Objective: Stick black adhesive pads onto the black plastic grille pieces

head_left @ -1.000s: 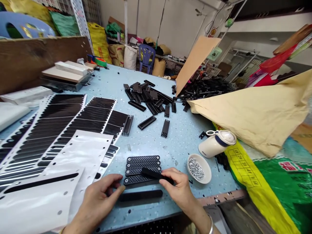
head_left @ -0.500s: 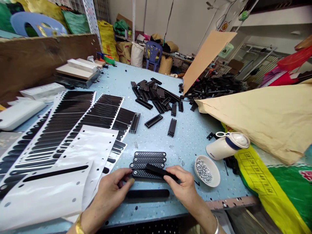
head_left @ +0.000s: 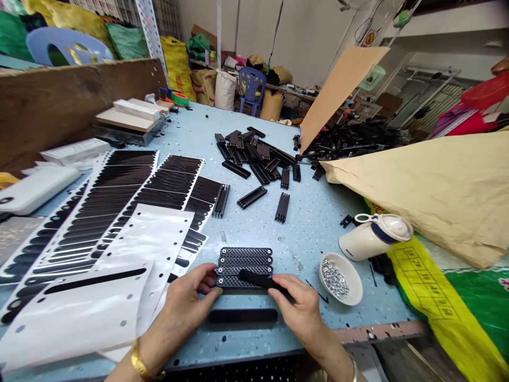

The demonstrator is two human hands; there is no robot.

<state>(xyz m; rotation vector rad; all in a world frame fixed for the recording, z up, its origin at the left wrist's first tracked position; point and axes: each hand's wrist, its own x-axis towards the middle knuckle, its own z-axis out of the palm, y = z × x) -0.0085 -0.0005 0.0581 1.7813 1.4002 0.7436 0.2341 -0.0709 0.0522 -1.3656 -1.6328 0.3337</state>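
Several black lattice-patterned strips [head_left: 245, 260] with light round fittings at their ends lie side by side on the table. My left hand [head_left: 193, 297] is at their left ends, its thumb and fingers closed about the end of the nearest one. In my right hand [head_left: 298, 302], a plain black round-ended strip [head_left: 253, 277] is pinched between thumb and fingers. It slants across the nearest patterned strip, its left end resting on or just over it; its right end is hidden by the fingers. Another plain black strip [head_left: 242, 315] lies in front, between my wrists.
Sheets of black stickers [head_left: 119, 207] and a white backing sheet [head_left: 95, 302] cover the left side. Beyond is a pile of black grooved pieces [head_left: 254, 154]. At right stand a white bowl [head_left: 353, 281] of small metal parts and a white bottle [head_left: 360, 241], by a brown paper sheet [head_left: 429, 185].
The view has shifted slightly. The plain strip in my right hand has turned a little, showing a more rounded end over the patterned strips. My left hand stays at their left ends.
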